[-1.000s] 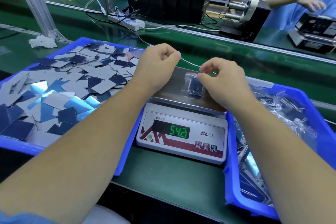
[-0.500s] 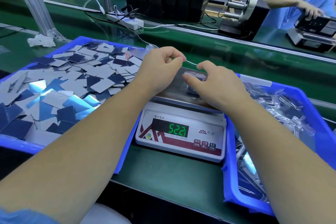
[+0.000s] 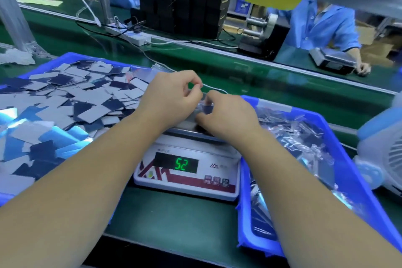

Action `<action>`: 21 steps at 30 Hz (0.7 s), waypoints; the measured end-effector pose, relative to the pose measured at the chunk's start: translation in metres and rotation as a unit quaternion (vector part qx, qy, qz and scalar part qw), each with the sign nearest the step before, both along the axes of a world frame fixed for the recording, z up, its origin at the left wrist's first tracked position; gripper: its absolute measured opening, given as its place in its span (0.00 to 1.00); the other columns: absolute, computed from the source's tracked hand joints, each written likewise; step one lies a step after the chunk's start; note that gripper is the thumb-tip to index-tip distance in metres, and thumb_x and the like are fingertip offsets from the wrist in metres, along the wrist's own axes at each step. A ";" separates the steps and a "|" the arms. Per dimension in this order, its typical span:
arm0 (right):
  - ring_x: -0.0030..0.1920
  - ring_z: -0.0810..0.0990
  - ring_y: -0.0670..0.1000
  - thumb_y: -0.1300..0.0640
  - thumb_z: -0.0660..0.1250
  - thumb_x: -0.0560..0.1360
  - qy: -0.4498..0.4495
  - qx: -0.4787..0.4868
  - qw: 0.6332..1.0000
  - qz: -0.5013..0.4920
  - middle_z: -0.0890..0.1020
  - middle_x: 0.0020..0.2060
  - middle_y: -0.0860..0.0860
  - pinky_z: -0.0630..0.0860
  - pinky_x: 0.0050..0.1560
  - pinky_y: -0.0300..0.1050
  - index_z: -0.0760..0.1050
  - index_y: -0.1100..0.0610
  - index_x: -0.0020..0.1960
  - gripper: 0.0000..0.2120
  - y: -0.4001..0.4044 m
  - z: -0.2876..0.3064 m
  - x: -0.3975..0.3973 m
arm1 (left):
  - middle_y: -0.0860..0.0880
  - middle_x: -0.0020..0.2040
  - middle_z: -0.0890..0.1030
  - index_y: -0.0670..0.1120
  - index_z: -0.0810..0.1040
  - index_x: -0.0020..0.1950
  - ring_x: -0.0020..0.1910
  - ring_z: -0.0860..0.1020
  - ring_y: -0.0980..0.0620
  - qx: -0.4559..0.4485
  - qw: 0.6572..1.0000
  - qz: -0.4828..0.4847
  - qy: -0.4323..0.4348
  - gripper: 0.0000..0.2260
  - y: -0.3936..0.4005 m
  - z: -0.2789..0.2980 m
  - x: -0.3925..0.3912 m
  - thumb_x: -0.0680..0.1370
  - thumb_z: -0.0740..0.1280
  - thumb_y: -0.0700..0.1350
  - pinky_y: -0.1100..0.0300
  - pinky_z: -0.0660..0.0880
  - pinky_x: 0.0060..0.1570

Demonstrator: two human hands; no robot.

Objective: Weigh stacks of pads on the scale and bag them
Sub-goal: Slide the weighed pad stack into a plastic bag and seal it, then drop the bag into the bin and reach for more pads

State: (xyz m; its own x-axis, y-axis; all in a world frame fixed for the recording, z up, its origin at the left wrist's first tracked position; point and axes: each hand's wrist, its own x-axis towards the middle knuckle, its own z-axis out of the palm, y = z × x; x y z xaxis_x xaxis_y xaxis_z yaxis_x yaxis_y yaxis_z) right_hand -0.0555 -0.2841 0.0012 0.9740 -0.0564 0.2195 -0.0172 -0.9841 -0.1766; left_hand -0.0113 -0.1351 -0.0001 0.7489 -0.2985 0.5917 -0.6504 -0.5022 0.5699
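A white digital scale (image 3: 187, 172) stands between two blue trays, its green display reading 52. Over its steel platform both hands meet at a small clear bag of dark pads (image 3: 205, 108). My left hand (image 3: 171, 98) pinches the bag's top edge with curled fingers. My right hand (image 3: 226, 113) grips the bag from the right, and most of the bag is hidden behind it. The left blue tray (image 3: 71, 56) holds several loose grey and dark blue pads (image 3: 93, 113).
The right blue tray (image 3: 339, 159) holds several filled clear bags. A white fan (image 3: 389, 154) stands at the far right. Behind the green conveyor belt (image 3: 239, 72) are a power strip (image 3: 134, 37), black boxes, a tape dispenser and another person in blue at a second scale.
My hands have drawn closer together over the scale platform, the right one now covering the bag. The display has dropped from 54 to 52. The camera has tilted, showing the fan at right.
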 end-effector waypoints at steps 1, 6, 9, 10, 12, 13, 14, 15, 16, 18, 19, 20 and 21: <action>0.42 0.73 0.55 0.41 0.63 0.69 0.006 -0.003 1.000 0.004 0.78 0.41 0.49 0.67 0.38 0.46 0.71 0.48 0.47 0.13 -0.001 0.001 -0.001 | 0.52 0.21 0.67 0.50 0.80 0.42 0.26 0.69 0.53 -0.003 1.000 0.009 -0.002 0.06 -0.003 0.000 -0.001 0.75 0.63 0.47 0.53 0.70 0.33; 0.48 0.76 0.55 0.45 0.66 0.70 0.039 0.020 0.999 -0.010 0.80 0.45 0.50 0.71 0.42 0.46 0.74 0.51 0.49 0.12 -0.021 0.019 -0.002 | 0.52 0.21 0.69 0.52 0.79 0.42 0.28 0.72 0.51 0.030 1.000 0.010 0.000 0.09 -0.012 0.008 -0.013 0.72 0.60 0.51 0.52 0.73 0.34; 0.46 0.77 0.55 0.46 0.66 0.70 0.042 0.044 0.996 -0.068 0.80 0.42 0.50 0.72 0.39 0.45 0.74 0.53 0.47 0.11 -0.051 0.031 -0.009 | 0.54 0.22 0.70 0.53 0.77 0.40 0.29 0.71 0.55 0.038 0.999 -0.003 -0.001 0.08 -0.014 0.009 -0.014 0.72 0.59 0.52 0.55 0.70 0.34; 0.45 0.77 0.55 0.47 0.66 0.70 0.041 0.048 0.994 -0.093 0.80 0.41 0.49 0.72 0.38 0.44 0.74 0.53 0.46 0.11 -0.064 0.031 -0.013 | 0.55 0.23 0.72 0.54 0.77 0.40 0.29 0.71 0.56 0.042 0.999 -0.004 0.002 0.08 -0.013 0.009 -0.013 0.72 0.59 0.52 0.56 0.69 0.33; 0.45 0.78 0.55 0.48 0.67 0.69 0.055 0.051 0.988 -0.137 0.80 0.39 0.49 0.74 0.39 0.44 0.75 0.54 0.45 0.10 -0.086 0.026 -0.020 | 0.59 0.25 0.74 0.54 0.76 0.40 0.29 0.71 0.57 0.047 0.999 -0.007 0.011 0.08 -0.010 0.007 -0.010 0.72 0.59 0.52 0.57 0.67 0.33; 0.46 0.79 0.54 0.49 0.67 0.69 0.069 0.064 0.984 -0.152 0.81 0.39 0.49 0.76 0.42 0.45 0.76 0.53 0.45 0.09 -0.093 0.022 -0.022 | 0.59 0.26 0.74 0.53 0.76 0.40 0.29 0.71 0.57 0.048 0.999 -0.006 0.014 0.08 -0.009 0.006 -0.009 0.72 0.59 0.52 0.57 0.67 0.32; 0.46 0.81 0.54 0.49 0.68 0.69 0.076 0.090 0.980 -0.161 0.82 0.40 0.48 0.78 0.45 0.46 0.78 0.52 0.45 0.08 -0.098 0.017 -0.024 | 0.59 0.25 0.73 0.53 0.77 0.40 0.29 0.71 0.57 0.048 0.999 -0.006 0.017 0.09 -0.007 0.006 -0.008 0.72 0.59 0.52 0.56 0.67 0.32; 0.47 0.81 0.53 0.50 0.68 0.70 0.073 0.122 0.976 -0.166 0.82 0.42 0.47 0.78 0.47 0.46 0.79 0.50 0.47 0.08 -0.101 0.012 -0.026 | 0.59 0.25 0.73 0.52 0.77 0.41 0.29 0.71 0.57 0.047 0.999 -0.006 0.020 0.09 -0.005 0.006 -0.007 0.72 0.59 0.52 0.56 0.68 0.33; 0.47 0.80 0.53 0.51 0.67 0.71 0.057 0.145 0.973 -0.170 0.81 0.43 0.47 0.77 0.46 0.45 0.80 0.49 0.48 0.08 -0.103 0.009 -0.026 | 0.59 0.25 0.73 0.52 0.78 0.41 0.29 0.71 0.56 0.047 0.999 -0.007 0.024 0.09 -0.004 0.006 -0.007 0.72 0.59 0.52 0.55 0.69 0.33; 0.46 0.77 0.52 0.54 0.64 0.73 0.024 0.157 0.971 -0.178 0.78 0.41 0.46 0.72 0.42 0.43 0.80 0.47 0.49 0.08 -0.103 0.006 -0.026 | 0.58 0.25 0.72 0.52 0.77 0.41 0.29 0.71 0.55 0.046 0.998 -0.007 0.029 0.07 0.000 0.006 -0.008 0.73 0.60 0.51 0.54 0.72 0.35; 0.44 0.77 0.51 0.56 0.62 0.73 0.014 0.160 0.970 -0.183 0.77 0.40 0.45 0.70 0.40 0.43 0.79 0.48 0.48 0.09 -0.102 0.006 -0.026 | 0.59 0.24 0.72 0.53 0.76 0.40 0.28 0.71 0.55 0.044 0.999 -0.006 0.031 0.06 0.002 0.005 -0.007 0.74 0.61 0.49 0.53 0.72 0.35; 0.42 0.76 0.51 0.58 0.60 0.73 0.006 0.164 0.968 -0.188 0.76 0.38 0.45 0.70 0.37 0.42 0.79 0.48 0.47 0.10 -0.100 0.006 -0.025 | 0.59 0.24 0.72 0.55 0.75 0.39 0.28 0.70 0.56 0.041 0.999 -0.003 0.033 0.06 0.005 0.005 -0.006 0.76 0.63 0.47 0.53 0.72 0.36; 0.41 0.77 0.51 0.59 0.59 0.73 -0.001 0.169 0.967 -0.188 0.77 0.38 0.45 0.69 0.35 0.42 0.80 0.49 0.46 0.12 -0.098 0.007 -0.024 | 0.59 0.24 0.72 0.56 0.74 0.38 0.28 0.70 0.56 0.039 0.999 0.003 0.038 0.09 0.008 0.004 -0.004 0.77 0.65 0.45 0.54 0.71 0.36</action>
